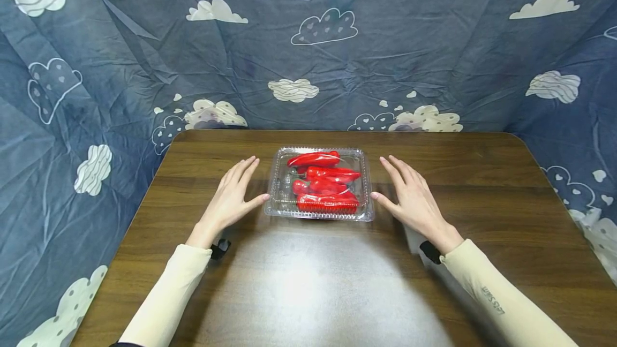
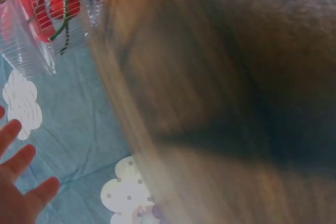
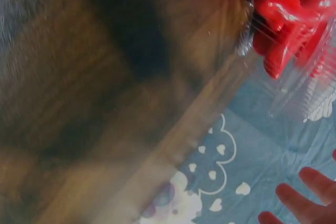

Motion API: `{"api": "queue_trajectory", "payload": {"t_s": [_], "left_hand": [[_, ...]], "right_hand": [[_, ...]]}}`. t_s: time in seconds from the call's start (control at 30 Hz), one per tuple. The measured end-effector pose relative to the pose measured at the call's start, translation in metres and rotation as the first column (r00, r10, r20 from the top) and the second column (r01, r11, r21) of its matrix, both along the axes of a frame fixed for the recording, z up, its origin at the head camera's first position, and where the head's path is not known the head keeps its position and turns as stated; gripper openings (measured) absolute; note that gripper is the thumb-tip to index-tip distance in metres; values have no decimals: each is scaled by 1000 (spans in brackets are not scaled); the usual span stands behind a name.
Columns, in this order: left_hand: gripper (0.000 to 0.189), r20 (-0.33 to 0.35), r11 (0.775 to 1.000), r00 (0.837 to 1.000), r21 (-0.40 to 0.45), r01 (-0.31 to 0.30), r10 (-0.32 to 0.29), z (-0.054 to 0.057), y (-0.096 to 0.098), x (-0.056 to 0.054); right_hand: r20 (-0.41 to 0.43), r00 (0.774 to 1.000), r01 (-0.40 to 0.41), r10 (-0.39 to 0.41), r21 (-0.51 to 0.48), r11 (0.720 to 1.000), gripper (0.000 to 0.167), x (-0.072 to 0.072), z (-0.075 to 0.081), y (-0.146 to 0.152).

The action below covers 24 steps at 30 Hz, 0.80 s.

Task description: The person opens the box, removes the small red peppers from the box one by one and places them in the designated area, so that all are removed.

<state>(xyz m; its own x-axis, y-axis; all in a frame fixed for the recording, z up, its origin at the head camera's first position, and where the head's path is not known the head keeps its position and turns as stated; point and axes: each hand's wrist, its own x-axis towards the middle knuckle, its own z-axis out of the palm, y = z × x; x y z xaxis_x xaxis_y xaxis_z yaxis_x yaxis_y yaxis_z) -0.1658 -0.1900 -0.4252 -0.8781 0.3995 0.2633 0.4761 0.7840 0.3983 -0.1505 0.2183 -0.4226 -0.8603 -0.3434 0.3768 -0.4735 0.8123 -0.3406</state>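
Note:
A clear plastic clamshell box (image 1: 284, 210) stands on the table with its lid down, and several red peppers (image 1: 328, 186) lie inside it. Green stems (image 2: 66, 11) show on some peppers in the left wrist view. My left hand (image 1: 231, 197) is at the box's left side, fingers spread and straight, its thumb tip close to the box edge. On the opposite side my right hand (image 1: 409, 197) has its fingers extended, with the thumb tip near the right edge. Whether either thumb touches the plastic, I cannot tell. Neither hand holds anything.
The brown wooden table (image 1: 482, 191) has rounded far corners and a bright glare patch near its front. A blue cloud-printed cloth (image 1: 260, 58) hangs behind it and at both sides. Black straps (image 1: 430, 251) are on both wrists.

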Motion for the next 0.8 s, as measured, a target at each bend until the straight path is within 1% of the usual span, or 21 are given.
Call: {"api": "queue_trajectory", "payload": {"t_s": [0.13, 0.23, 0.37, 0.47, 0.57, 0.7, 0.8], "left_hand": [[90, 20, 999, 999, -2, 36, -36, -4, -1, 3], [93, 38, 998, 998, -2, 58, -58, -8, -2, 4], [95, 58, 997, 995, 6, 75, -75, -12, -2, 6], [95, 67, 996, 994, 16, 87, -88, -15, -1, 6], [95, 80, 994, 991, 36, 102, -105, -19, 0, 6], [95, 95, 989, 987, 79, 124, -132, -23, 1, 7], [95, 103, 984, 984, 111, 136, -147, -26, 2, 8]], "right_hand": [[15, 1000, -21, 21, -12, 1000, 78, 3, -5, -2], [45, 998, -32, 33, -20, 999, 78, 5, -7, -3], [84, 995, -42, 44, -22, 999, 81, 8, -11, -5], [99, 994, -50, 51, -18, 999, 83, 11, -15, -7], [110, 992, -65, 68, -24, 998, 85, 13, -18, -8], [117, 988, -94, 97, -30, 995, 90, 16, -23, -9], [131, 986, -102, 106, -40, 994, 94, 19, -26, -10]]}}
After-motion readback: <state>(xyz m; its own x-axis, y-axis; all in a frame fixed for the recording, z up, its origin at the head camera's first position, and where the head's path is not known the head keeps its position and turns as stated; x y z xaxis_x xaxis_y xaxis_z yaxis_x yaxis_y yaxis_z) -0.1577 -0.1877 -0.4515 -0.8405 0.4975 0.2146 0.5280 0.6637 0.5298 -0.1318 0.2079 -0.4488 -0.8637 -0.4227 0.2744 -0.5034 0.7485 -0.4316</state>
